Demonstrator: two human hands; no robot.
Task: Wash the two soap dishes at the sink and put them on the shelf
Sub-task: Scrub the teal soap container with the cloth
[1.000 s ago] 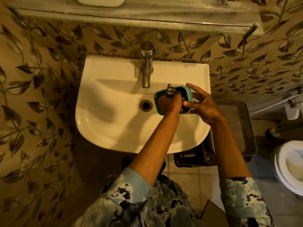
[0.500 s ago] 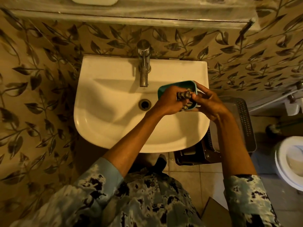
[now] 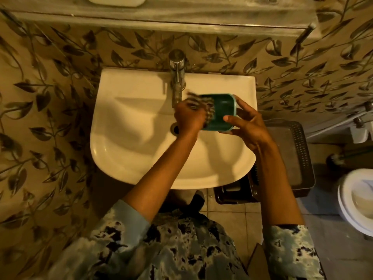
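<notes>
A teal soap dish [image 3: 223, 112] is held over the white sink [image 3: 141, 158], just right of the tap [image 3: 177, 77]. My right hand [image 3: 245, 126] grips the dish by its right and near edges, thumb on the rim. My left hand [image 3: 188, 118] holds a striped scrubbing pad [image 3: 209, 112] against the dish's left side; the pad is blurred. A white soap dish [image 3: 116, 1] sits on the shelf [image 3: 181, 13] at the top left, partly cut off by the frame.
A dark perforated plastic basket [image 3: 298, 154] stands on a stool right of the sink. A white toilet [image 3: 357, 199] is at the far right. Leaf-patterned tiles cover the wall. A pipe and valve [image 3: 361, 122] run along the right wall.
The scrubbing pad and my left hand moved from the dish's right part to its left edge. The dish has turned so its inside faces up more openly.
</notes>
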